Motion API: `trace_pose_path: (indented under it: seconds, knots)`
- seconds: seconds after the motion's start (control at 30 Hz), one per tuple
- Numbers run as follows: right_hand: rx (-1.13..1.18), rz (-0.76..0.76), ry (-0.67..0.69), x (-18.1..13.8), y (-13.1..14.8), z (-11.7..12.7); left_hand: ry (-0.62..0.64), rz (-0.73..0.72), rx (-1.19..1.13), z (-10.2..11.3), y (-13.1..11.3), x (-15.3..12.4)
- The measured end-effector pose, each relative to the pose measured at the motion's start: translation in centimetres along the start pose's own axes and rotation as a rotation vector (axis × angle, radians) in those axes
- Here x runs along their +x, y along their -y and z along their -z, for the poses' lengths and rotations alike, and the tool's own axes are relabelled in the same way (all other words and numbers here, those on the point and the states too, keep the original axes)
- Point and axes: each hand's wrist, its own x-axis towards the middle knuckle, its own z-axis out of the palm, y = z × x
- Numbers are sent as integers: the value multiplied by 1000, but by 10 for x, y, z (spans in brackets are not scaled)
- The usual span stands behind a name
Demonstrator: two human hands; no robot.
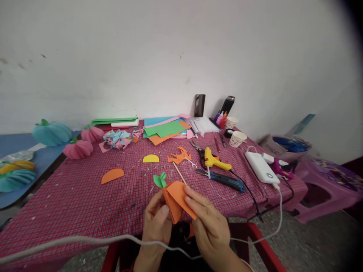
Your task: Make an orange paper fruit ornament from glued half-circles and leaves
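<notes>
Just past the table's front edge, both hands hold an orange paper pumpkin (177, 198) with green paper leaves (160, 180) at its top. My left hand (157, 217) is closed around its left side, thumb on the folded layers. My right hand (208, 219) has its fingers pressed on the right-hand orange flap. Behind the pumpkin lies a thin wooden stick (179, 172). A yellow half-round paper piece (151, 158) and an orange half-round piece (112, 175) lie flat on the checked cloth. Orange paper scraps (180, 155) are farther back.
To the right are a yellow glue gun (217, 162), a blue utility knife (224, 179), scissors (200, 153) and a white power bank (262, 167). Colored paper sheets (167, 130) lie at the back. Finished paper pumpkins (78, 149) sit at left. A white cable (113, 238) crosses in front.
</notes>
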Motion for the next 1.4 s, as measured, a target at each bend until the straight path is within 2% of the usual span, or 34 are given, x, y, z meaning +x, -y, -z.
trace_pose_path:
  seconds: [0.07, 0.17, 0.27, 0.37, 0.5, 0.67, 0.8, 0.9, 1.07, 1.2, 1.3, 1.4]
  knots:
    - [22, -26, -30, 0, -2, 2, -6, 14, -26, 0, -1, 0]
    - [113, -120, -149, 2, -9, 9, 19, 105, -75, 0, -6, -1]
    - [244, -263, -255, 6, -20, 19, 15, 194, -122, -2, -11, -3]
    - [343, -436, -305, 7, -29, 30, -25, 230, -136, -4, -13, -5]
    - [482, -582, -277, 4, -30, 41, -19, 244, -136, -2, -11, -5]
    - [696, -631, -108, 12, -22, 45, 38, 280, -143, 2, -9, -3]
    - [835, -780, -270, 19, -22, 41, 107, 329, -138, 4, -10, -2]
    - [930, -885, -276, 21, -23, 39, 184, 355, -155, 4, -12, -1]
    - [1020, -931, -187, 22, -22, 42, 224, 363, -196, 2, -12, 2]
    - [978, -955, -129, 21, -19, 41, 143, 351, -167, 4, -9, 3]
    - [878, -887, -102, 17, -20, 38, 103, 308, -106, 5, -8, 3]
    - [714, -741, -15, 14, -22, 36, 99, 263, -62, 4, -8, 4]
